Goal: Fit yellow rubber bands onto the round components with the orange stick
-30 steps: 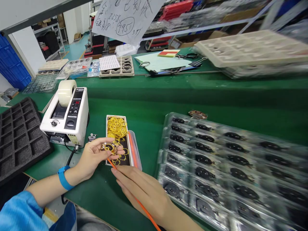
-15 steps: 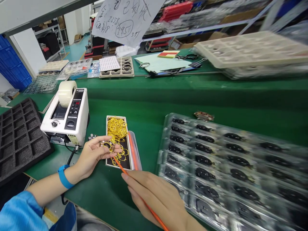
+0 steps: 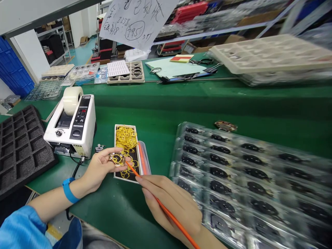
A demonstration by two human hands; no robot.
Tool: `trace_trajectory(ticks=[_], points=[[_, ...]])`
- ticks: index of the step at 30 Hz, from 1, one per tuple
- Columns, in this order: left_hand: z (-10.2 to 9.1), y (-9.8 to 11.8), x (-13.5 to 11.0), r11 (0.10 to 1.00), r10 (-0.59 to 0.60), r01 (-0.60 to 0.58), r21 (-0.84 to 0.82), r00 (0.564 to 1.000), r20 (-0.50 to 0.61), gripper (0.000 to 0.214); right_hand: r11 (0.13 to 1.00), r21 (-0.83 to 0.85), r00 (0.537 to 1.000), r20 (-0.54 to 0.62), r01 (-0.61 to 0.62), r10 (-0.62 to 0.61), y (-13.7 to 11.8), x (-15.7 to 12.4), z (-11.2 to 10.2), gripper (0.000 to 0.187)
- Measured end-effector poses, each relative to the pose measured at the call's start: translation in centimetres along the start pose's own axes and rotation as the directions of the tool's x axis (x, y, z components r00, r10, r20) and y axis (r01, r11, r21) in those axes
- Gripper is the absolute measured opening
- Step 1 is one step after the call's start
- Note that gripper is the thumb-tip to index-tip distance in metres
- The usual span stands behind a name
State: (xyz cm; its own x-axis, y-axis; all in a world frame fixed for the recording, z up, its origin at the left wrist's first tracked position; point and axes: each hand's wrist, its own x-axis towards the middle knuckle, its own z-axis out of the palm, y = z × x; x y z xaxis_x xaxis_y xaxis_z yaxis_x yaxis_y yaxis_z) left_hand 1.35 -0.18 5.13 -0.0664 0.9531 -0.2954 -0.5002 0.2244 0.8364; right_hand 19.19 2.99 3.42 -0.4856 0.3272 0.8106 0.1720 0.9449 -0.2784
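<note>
My left hand, palm up, clamps its fingers on a round part. My right hand pinches an orange stick with its tip at the part's edge. Both sit between the tape dispenser and the clear tray.

The clear tray was blurred and cut off toward the table's right edge; the orange stick's tail was cropped below, the foam tray leftward.

Handwritten "2258", "418" and circled "795" on the hanging paper sheet.
</note>
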Motion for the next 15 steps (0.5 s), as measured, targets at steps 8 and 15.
trace_trajectory(ticks=[8,15], points=[[-0.14,0.11,0.05,0.997,-0.011,0.013,0.069,0.999,-0.036,0.037,0.905,0.239,0.921,-0.087,-0.352,0.381,-0.19,0.08,-0.14,0.025],[-0.14,0.12,-0.13,0.987,0.025,-0.021,0.162,0.999,-0.023,0.031,0.875,0.281,0.897,-0.088,-0.394,0.433,-0.18,0.43,-0.25,0.02]])
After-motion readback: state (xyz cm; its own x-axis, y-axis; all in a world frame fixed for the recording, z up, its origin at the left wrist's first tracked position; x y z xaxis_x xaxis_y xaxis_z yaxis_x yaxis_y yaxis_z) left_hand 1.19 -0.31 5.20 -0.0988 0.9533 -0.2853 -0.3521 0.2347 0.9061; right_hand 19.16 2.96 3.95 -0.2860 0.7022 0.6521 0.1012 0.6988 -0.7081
